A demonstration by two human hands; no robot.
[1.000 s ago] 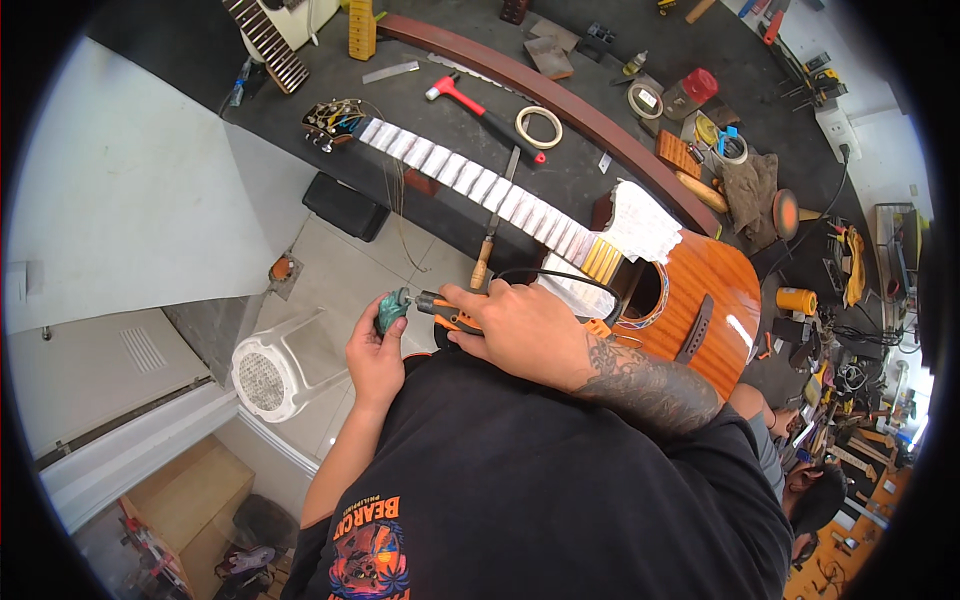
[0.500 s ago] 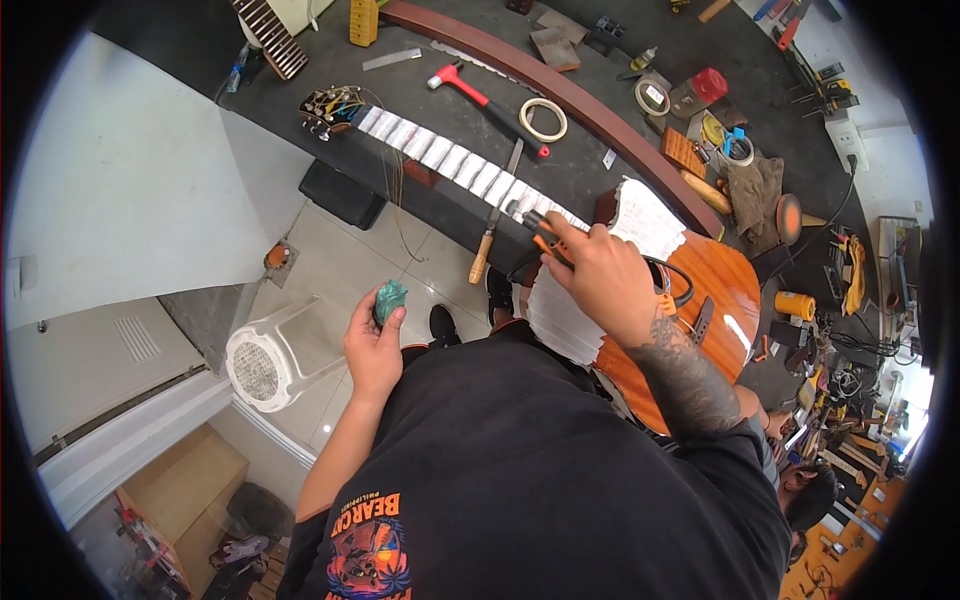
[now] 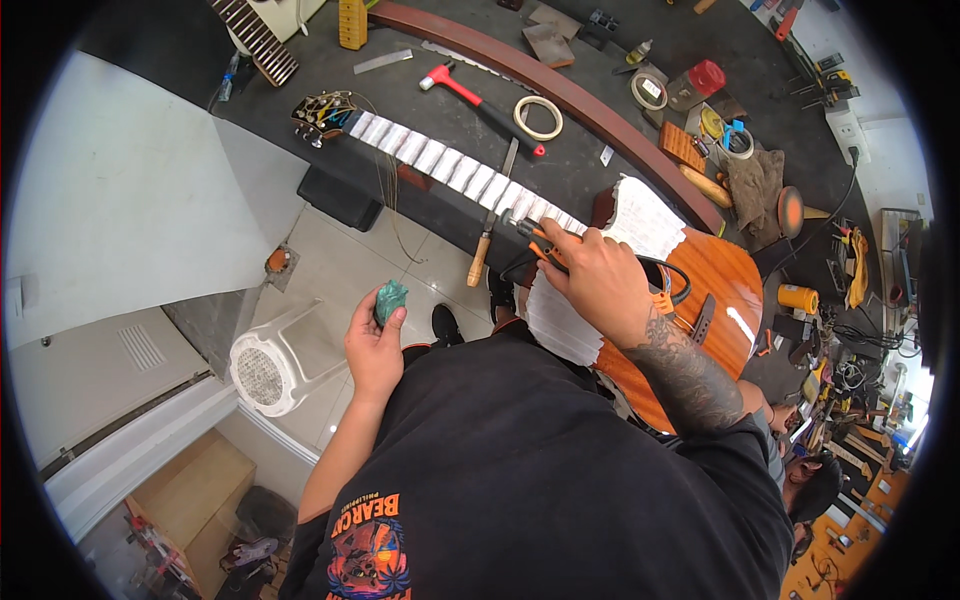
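Observation:
An acoustic guitar lies across the bench edge, its glossy orange-brown body (image 3: 738, 285) at the right and its headstock (image 3: 322, 116) at the far left. White masking strips cover the fretboard (image 3: 440, 160) between the frets, and white paper (image 3: 645, 218) covers part of the body. My right hand (image 3: 605, 285) is closed around an orange-and-black rotary tool (image 3: 546, 243); its round tip is at the neck's near edge, though contact is unclear. Over the floor, my left hand (image 3: 374, 345) grips a crumpled green lump (image 3: 391, 299), possibly polishing compound.
A wooden-handled file (image 3: 481, 260) sticks out from under the neck. Behind it lie a red-and-black hammer (image 3: 480, 98), a tape roll (image 3: 539, 103) and a metal ruler (image 3: 383, 61). A white stool (image 3: 275, 375) stands at left. Another person (image 3: 812, 485) is at lower right.
The rotary tool's tip has shifted slightly along the neck toward the guitar body and the near edge. My left hand stays in place with the green lump. The view has turned slightly.

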